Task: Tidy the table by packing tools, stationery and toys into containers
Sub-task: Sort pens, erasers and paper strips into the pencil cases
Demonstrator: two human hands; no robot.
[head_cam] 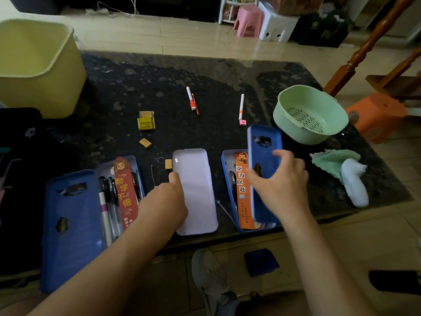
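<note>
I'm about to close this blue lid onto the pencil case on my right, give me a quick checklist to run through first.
1. Right hand grips the blue lid: ok.
2. Lid flat over the blue case: not ok, it is raised and tilted along the case's right side.
3. Orange bookmark fully inside the case: cannot tell, its near end reaches the rim.
4. Left hand clear of that case: ok, it rests on the lavender case.
5. Loose stationery packed: not ok, a red marker, white marker and tan eraser lie on the table.
</note>
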